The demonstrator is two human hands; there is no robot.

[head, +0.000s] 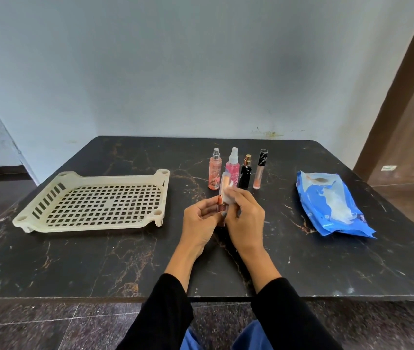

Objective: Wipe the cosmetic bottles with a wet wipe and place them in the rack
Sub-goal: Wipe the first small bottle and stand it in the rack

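Left hand (199, 218) pinches slim bottle (222, 195), right hand (245, 213) grips wet wipe (230, 195); slick wipe could twist bottle loose onto standing bottles (233, 170).

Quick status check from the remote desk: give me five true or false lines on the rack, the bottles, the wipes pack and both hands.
1. The rack holds two bottles. False: no bottle in it.
2. Four bottles stand upright behind the hands. True.
3. The left hand grips a bottle. True.
4. The right hand is idle. False: it holds a wet wipe against the held bottle.
5. The wipes pack lies right of the bottles. True.
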